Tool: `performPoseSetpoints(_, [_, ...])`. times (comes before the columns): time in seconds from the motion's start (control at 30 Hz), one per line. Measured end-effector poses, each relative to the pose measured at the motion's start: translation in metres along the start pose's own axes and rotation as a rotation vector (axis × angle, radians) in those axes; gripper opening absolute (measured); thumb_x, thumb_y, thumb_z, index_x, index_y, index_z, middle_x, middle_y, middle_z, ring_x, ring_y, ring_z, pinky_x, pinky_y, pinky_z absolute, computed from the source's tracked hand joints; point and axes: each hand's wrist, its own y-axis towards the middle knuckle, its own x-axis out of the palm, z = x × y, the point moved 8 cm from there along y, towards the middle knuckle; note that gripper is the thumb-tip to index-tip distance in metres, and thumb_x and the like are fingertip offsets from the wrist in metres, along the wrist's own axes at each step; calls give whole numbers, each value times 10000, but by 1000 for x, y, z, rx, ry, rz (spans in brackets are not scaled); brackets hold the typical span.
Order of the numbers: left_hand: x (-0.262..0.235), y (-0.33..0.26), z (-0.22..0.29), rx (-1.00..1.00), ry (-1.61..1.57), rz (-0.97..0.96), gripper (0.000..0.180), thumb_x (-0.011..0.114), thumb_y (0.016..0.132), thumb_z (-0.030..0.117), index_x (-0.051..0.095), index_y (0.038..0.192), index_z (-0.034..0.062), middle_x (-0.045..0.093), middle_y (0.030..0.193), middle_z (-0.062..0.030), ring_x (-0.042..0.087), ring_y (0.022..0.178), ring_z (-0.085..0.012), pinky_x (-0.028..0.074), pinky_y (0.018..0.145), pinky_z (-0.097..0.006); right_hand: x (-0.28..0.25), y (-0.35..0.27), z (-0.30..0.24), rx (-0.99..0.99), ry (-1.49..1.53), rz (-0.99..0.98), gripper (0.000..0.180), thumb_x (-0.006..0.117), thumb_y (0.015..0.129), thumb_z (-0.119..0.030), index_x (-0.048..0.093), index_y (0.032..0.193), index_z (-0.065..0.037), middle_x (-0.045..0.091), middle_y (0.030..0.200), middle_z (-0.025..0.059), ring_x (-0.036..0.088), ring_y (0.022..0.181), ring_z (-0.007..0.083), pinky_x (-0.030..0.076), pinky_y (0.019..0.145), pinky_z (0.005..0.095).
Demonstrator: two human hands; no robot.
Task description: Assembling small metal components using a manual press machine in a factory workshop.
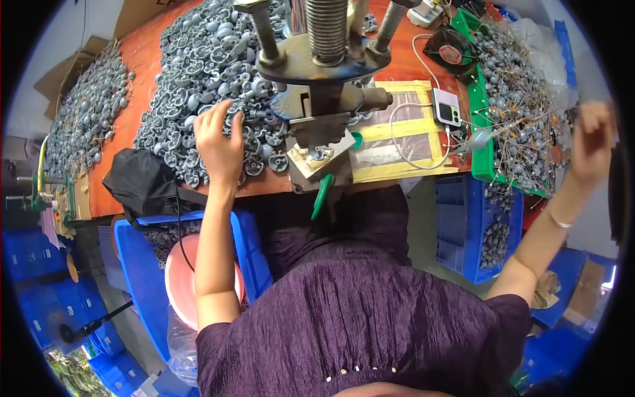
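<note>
My left hand (219, 142) is raised over the near edge of a heap of grey plastic half-shells (205, 86). Its thumb and fingers are spread, with nothing between them. Out at the far right, my right hand (591, 142) has curled fingers, blurred by motion. A thin wired part with a grey rounded head (477, 140) trails from it to the left, over a green bin (486, 169) of similar wired parts. Between my hands stands a metal press (324, 63). Under its head, a grey piece (321, 153) sits on the block; a green strip (322, 197) hangs at the front.
A white power bank (446, 107) with a cable lies on a yellow-taped mat (423, 142), near a small black fan (452, 49). A black bag (142, 182) rests at the left table edge. Blue crates (139, 264) (458, 228) stand below, the left one holding a pink basin (182, 274).
</note>
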Motion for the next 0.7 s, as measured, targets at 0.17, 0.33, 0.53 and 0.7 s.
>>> performPoseSetpoints(0.17, [19, 18, -15, -5, 126, -181, 219, 677, 772, 97, 638, 982, 50, 646, 958, -108, 569, 941, -282, 426, 850, -380, 84, -33, 163, 147, -521, 418, 228, 662, 855, -227, 538, 855, -35, 525, 646, 12, 477, 525, 94, 394, 489, 224])
performPoseSetpoints(0.33, [-10, 3, -20, -168, -163, 59, 198, 632, 835, 66, 625, 1031, 38, 627, 843, -85, 584, 731, -194, 457, 658, -304, 160, -75, 291, 570, -134, 307, 80, 568, 833, 44, 639, 851, 11, 600, 638, 80, 555, 524, 123, 457, 498, 237])
performPoseSetpoints(0.53, [18, -97, 4, -957, -1229, -153, 209, 526, 954, 205, 630, 992, 28, 613, 748, -26, 544, 572, -71, 429, 506, -189, 199, -70, 361, 661, -308, 273, 81, 642, 846, -49, 573, 816, -21, 565, 629, -1, 511, 510, 32, 359, 442, 171])
performPoseSetpoints(0.7, [34, -132, 22, -1154, -1430, -165, 217, 564, 934, 221, 621, 985, 18, 613, 724, -54, 572, 566, -118, 467, 507, -217, 219, -44, 349, 332, -625, 222, 131, 679, 835, -95, 570, 789, -38, 579, 621, 6, 548, 554, 38, 439, 500, 198])
